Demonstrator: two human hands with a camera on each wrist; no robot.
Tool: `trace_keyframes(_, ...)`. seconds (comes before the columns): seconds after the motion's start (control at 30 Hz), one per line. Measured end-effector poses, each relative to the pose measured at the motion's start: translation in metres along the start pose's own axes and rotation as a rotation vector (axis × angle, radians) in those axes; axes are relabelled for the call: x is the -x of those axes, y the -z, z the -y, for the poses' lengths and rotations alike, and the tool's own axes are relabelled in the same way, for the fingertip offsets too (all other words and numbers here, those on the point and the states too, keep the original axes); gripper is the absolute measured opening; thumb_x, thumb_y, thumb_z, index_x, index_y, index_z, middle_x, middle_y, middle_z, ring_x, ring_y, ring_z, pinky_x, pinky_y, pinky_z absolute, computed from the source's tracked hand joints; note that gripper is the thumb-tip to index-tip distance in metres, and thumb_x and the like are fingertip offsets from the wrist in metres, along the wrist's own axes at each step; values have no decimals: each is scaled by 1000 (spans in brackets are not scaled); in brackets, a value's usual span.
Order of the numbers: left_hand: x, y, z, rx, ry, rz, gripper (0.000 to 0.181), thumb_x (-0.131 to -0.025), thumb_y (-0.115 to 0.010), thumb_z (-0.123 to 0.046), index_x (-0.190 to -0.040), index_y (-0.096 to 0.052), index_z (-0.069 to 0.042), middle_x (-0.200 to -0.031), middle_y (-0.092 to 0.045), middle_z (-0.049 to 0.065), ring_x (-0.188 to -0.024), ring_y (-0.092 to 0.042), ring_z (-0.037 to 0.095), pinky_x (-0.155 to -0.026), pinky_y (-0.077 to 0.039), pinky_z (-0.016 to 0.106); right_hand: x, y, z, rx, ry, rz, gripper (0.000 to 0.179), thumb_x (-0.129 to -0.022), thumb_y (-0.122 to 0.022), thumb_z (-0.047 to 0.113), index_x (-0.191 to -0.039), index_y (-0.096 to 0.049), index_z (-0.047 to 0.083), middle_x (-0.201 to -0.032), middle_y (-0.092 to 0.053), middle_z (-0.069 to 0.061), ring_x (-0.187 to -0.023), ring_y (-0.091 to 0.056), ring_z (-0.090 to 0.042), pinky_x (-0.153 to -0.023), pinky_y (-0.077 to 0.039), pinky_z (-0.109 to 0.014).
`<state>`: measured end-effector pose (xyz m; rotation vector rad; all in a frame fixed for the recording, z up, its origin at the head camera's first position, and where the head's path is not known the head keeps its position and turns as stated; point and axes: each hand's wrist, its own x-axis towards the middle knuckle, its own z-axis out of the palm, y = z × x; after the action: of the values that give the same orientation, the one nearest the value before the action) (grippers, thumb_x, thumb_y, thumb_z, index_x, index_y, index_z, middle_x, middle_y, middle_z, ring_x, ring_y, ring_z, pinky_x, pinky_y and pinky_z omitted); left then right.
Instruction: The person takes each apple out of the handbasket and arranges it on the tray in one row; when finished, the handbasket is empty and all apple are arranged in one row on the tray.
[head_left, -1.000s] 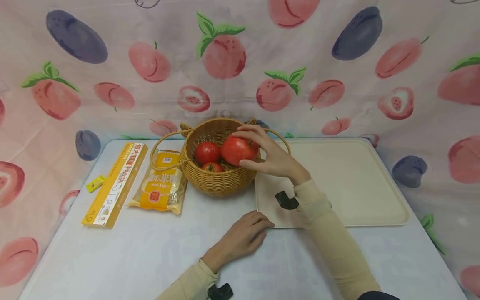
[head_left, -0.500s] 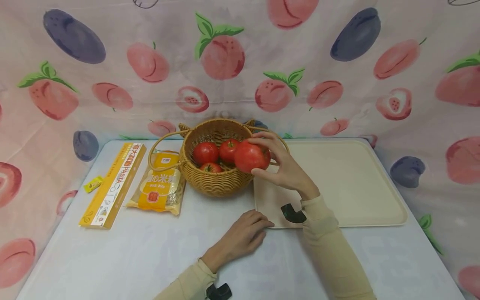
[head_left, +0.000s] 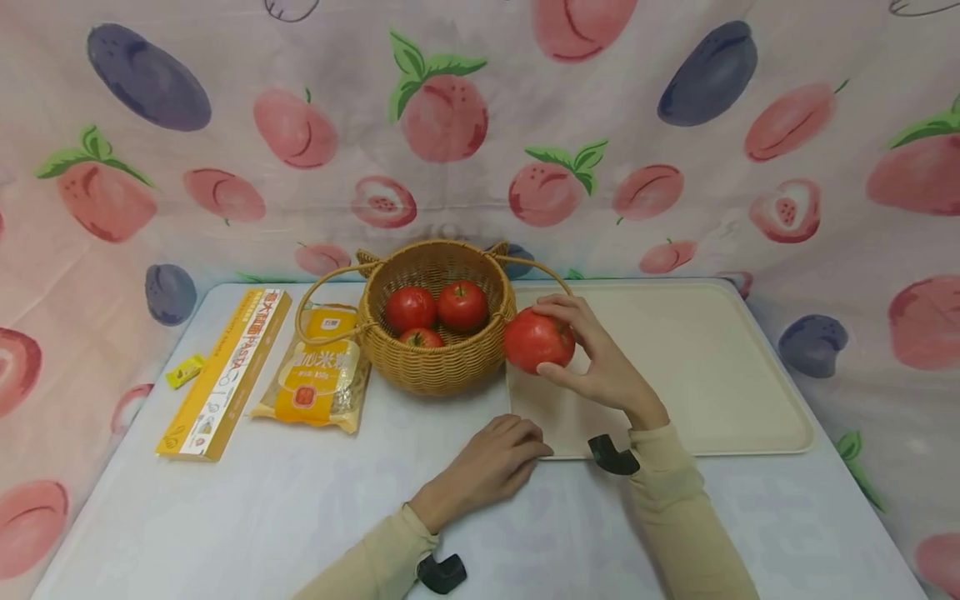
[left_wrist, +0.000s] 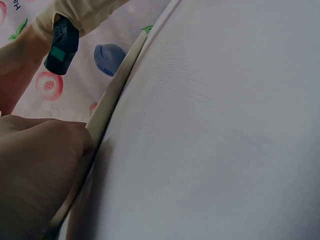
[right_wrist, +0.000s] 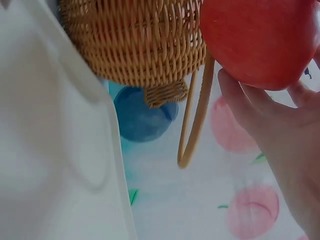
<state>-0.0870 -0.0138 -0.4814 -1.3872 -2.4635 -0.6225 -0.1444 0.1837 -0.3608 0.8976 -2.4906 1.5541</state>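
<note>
My right hand (head_left: 603, 367) holds a large red fruit (head_left: 538, 340), bigger than the apples, with fingers and thumb spread round its right side. The fruit is over the left end of the cream tray (head_left: 720, 367), just right of the wicker basket (head_left: 435, 371). Inside the basket are red apples (head_left: 462, 305). In the right wrist view the fruit (right_wrist: 262, 42) fills the upper right, beside the basket wall. My left hand (head_left: 487, 462) rests at the tray's front left corner, fingers loosely bent; in the left wrist view it touches the rim (left_wrist: 107, 102).
Left of the basket lie a bag of rice noodles (head_left: 315, 367), a long yellow and white pasta box (head_left: 225, 375) and a small yellow packet (head_left: 185, 371). The basket's right handle (right_wrist: 192, 130) leans out past the tray's back left corner. A fruit-print cloth (head_left: 450, 192) hangs behind the table.
My right hand has lifted the large red fruit out of the basket and carried it right and toward me, over the tray. An apple behind it is now visible. My left hand stays at the tray corner.
</note>
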Motion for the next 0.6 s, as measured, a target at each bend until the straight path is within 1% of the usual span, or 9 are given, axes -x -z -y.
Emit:
trace_keyframes(0.1,-4,0,0,17,-13,37,20,-89,-61,-19,-109,-68,-21,-113,-58,-7,-110,-51,10,-101,-40,25,7,2,-15,20,-17,-3,67,-76,-76,7,-134,-48,22,-142,-37,3,-132,-36,-15,-102,-42,-39)
trace_keyframes(0.17,-5,-1,-1,16,-27,50,21,-90,-61,-19,-110,-67,-21,-116,-58,-6,-112,-52,10,-101,-41,25,11,3,-21,52,-18,-4,66,-76,-77,11,-134,-48,25,-142,-37,4,-132,-37,-14,-101,-43,-35)
trace_keyframes(0.23,-6,-1,-1,12,-34,59,22,-91,-60,-20,-111,-66,-21,-117,-59,-7,-113,-52,10,-101,-41,25,16,5,-25,78,-17,-8,66,-76,-77,13,-134,-48,27,-142,-38,6,-131,-38,-14,-102,-42,-34)
trace_keyframes(0.4,-8,-4,-1,-8,-47,69,23,-92,-59,-22,-113,-65,-22,-118,-58,-8,-114,-51,9,-99,-42,27,23,10,-30,104,-55,-9,69,-77,-77,17,-136,-45,29,-140,-40,9,-129,-40,-12,-100,-44,-34)
trace_keyframes(0.47,-9,-5,-2,-9,-49,74,23,-92,-58,-22,-114,-64,-23,-118,-58,-8,-113,-51,9,-98,-42,26,25,11,-31,108,-73,-2,70,-76,-78,19,-137,-45,30,-140,-41,10,-129,-40,-11,-100,-43,-32)
trace_keyframes(0.6,-9,-6,-2,3,-39,86,23,-92,-58,-22,-115,-64,-22,-118,-57,-7,-114,-50,9,-98,-42,26,28,15,-33,141,-72,16,69,-75,-79,22,-135,-46,29,-139,-42,10,-129,-40,-11,-101,-42,-29)
